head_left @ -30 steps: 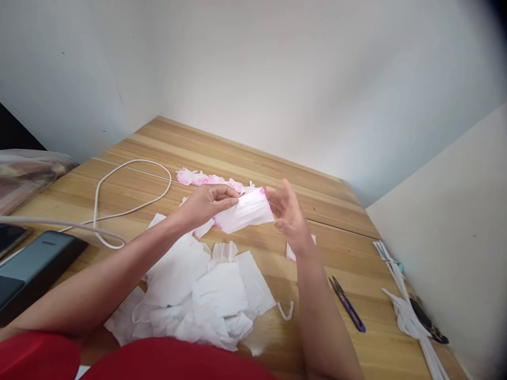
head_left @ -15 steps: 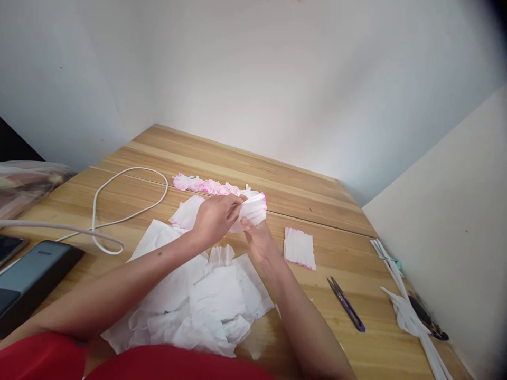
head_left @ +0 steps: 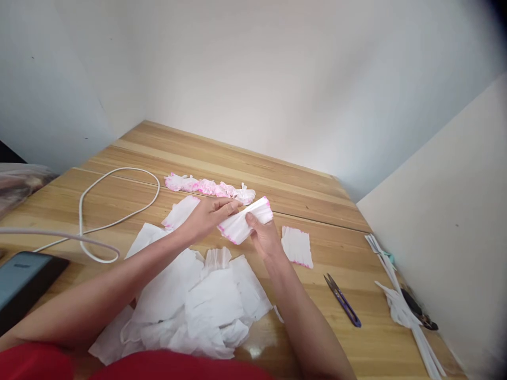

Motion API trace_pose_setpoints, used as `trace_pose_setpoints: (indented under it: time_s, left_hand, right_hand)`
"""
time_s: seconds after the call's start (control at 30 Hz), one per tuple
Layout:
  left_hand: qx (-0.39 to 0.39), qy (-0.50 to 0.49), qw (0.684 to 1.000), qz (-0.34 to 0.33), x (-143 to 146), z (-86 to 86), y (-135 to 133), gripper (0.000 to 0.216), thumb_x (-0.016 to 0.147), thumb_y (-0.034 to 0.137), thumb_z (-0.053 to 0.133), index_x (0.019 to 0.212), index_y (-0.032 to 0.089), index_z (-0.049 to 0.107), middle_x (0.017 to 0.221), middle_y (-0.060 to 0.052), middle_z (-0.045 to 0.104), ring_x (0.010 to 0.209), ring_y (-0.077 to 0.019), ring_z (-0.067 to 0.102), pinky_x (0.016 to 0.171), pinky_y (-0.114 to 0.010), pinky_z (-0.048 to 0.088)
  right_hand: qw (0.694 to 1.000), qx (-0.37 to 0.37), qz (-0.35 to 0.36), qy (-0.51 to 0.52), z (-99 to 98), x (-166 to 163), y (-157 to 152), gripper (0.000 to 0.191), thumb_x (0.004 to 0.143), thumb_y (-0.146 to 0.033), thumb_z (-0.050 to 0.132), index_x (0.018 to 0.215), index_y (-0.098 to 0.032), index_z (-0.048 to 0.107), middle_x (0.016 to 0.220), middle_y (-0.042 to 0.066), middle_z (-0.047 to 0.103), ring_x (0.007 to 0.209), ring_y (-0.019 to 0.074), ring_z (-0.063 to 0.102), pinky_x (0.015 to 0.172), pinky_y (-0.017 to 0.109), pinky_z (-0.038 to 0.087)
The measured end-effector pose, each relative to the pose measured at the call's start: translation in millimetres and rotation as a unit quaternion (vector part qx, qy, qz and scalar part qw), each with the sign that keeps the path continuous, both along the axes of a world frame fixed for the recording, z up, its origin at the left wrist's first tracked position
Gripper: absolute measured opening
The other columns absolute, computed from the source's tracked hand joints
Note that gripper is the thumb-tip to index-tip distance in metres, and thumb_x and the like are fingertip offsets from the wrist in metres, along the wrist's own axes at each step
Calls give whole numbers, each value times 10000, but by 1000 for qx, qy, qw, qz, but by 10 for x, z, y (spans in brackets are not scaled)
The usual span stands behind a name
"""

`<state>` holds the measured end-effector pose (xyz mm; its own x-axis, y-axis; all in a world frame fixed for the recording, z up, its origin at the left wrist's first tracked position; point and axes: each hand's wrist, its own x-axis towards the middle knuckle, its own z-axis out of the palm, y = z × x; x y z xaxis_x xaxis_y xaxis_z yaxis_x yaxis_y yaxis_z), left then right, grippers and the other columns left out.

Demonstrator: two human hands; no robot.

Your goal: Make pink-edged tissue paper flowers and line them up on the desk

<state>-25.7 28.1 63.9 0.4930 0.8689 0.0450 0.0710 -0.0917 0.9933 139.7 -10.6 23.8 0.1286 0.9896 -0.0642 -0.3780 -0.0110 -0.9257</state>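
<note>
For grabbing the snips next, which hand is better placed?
Probably the right hand, nearer the snips, though it holds a pink-edged sheet; the left hand would have to cross the right forearm.

Pale walls (head_left: 245,79) stand behind and beside a wood-grained table (head_left: 285,184) that catches a small patch of light (head_left: 257,350)

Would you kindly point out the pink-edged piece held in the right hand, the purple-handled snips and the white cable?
Pink-edged piece (head_left: 236,224): head view, on its white face.
Purple-handled snips (head_left: 347,306): head view, on the handle.
White cable (head_left: 80,214): head view, on the loop's left side.
</note>
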Motion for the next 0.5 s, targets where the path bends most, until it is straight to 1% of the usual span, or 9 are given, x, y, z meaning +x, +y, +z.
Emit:
trace_pose_setpoints:
  time_s: [0.07,0.13,0.2,0.23,0.3,0.37,0.43,0.5]
  left_hand:
    - [-26,7,999,-46,-34,21,26,425,874,498,518,1000,151,729,697,-8,677,610,-128,571,532,-211,403]
    - [-43,0,995,-93,-61,27,48,404,873,488,528,944,151,739,618,9,631,559,-108,533,514,-205,379]
    - [-62,-16,990,-125,-76,22,68,338,847,443,582,885,145,737,645,2,643,576,-103,541,535,-206,392]
    - [-78,-26,988,-133,-78,20,75,297,825,411,616,885,144,731,684,-6,660,595,-105,554,550,-208,405]
    - [-109,-41,984,-133,-72,16,81,255,780,351,668,921,144,717,738,-17,678,613,-107,569,556,-212,417]
    - [-110,-37,987,-112,-59,18,74,244,753,316,691,925,143,703,721,-11,665,580,-96,549,524,-205,399]
    - [-77,-19,993,-85,-48,19,57,214,751,304,689,889,141,695,690,0,646,560,-86,530,505,-196,383]
    - [-37,-5,998,-57,-46,15,37,189,765,304,674,870,148,691,708,2,655,588,-88,546,520,-191,396]
  right_hand:
    - [999,1,27,-31,-27,34,1,341,621,-374,823,884,-196,698,811,-4,704,730,159,620,688,273,486]
    - [997,2,32,-71,-55,74,6,303,611,-368,821,818,-181,703,761,-2,686,705,155,600,669,271,470]
    - [994,2,6,-107,-78,113,16,255,597,-340,823,741,-176,692,705,-13,659,664,138,566,627,255,445]
    - [993,4,-10,-119,-86,129,21,239,592,-325,824,715,-175,684,685,-20,644,647,128,549,609,247,433]
    - [991,11,-20,-132,-100,153,32,224,591,-306,819,704,-175,676,683,-28,629,642,120,528,600,241,423]
    - [991,17,-15,-135,-113,165,40,225,592,-302,813,714,-176,672,695,-30,626,653,122,526,604,243,422]
    - [991,15,-14,-135,-129,169,44,230,589,-303,811,711,-176,664,687,-32,621,651,126,525,603,247,419]
    - [991,9,-17,-133,-146,168,44,236,585,-307,813,708,-175,660,680,-31,619,650,130,528,605,250,421]
